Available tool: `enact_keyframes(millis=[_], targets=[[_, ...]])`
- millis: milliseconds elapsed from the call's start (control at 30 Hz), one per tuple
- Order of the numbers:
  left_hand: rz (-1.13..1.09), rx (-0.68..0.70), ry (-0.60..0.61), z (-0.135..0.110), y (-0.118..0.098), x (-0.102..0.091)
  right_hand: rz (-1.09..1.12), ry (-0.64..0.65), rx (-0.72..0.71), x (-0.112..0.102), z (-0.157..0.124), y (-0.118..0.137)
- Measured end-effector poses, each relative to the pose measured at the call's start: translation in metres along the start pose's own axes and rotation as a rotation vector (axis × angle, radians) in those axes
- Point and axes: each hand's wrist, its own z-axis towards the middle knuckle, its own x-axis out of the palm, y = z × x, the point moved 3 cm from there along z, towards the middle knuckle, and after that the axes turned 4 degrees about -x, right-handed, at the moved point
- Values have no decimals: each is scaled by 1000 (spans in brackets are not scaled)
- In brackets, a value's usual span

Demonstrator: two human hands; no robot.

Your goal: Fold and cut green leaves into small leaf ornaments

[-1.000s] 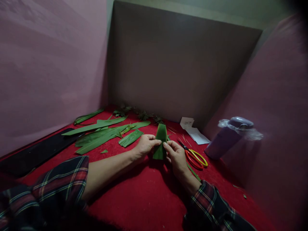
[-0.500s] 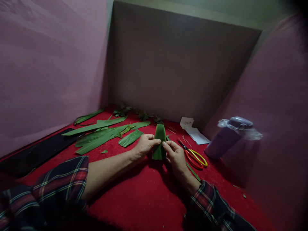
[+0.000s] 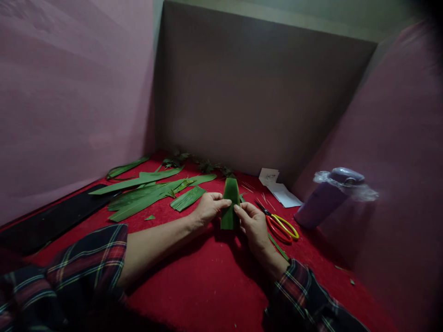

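Observation:
A short folded green leaf piece (image 3: 230, 203) stands between my two hands over the red cloth (image 3: 207, 286). My left hand (image 3: 207, 207) pinches its left edge with thumb and fingers closed. My right hand (image 3: 252, 223) pinches the right edge, fingers curled around it. Both wrists rest near the cloth, with plaid sleeves behind them.
Long green leaves (image 3: 145, 196) lie at the left, with a black flat bar (image 3: 51, 221) beyond them. Red and yellow scissors (image 3: 280, 223) lie right of my hands, near white paper (image 3: 280, 191) and thin sticks. A purple bottle (image 3: 328, 196) stands at the right. Panels enclose the space.
The leaf piece has closed slightly narrower between my fingers; the hands have hardly shifted.

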Motion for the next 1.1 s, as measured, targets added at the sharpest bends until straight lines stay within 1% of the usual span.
enact_keyframes(millis=[200, 400, 833, 1100], targets=[[21, -7, -22, -1, -1, 0, 2, 27, 12, 0, 0, -3], [10, -5, 19, 0, 1, 1, 18, 12, 10, -1, 0, -1], [6, 12, -42, 6, 4, -2, -1, 19, 7, -1, 1, -4], [4, -7, 9, 1, 2, 1, 2, 10, 8, 0, -1, 1]])
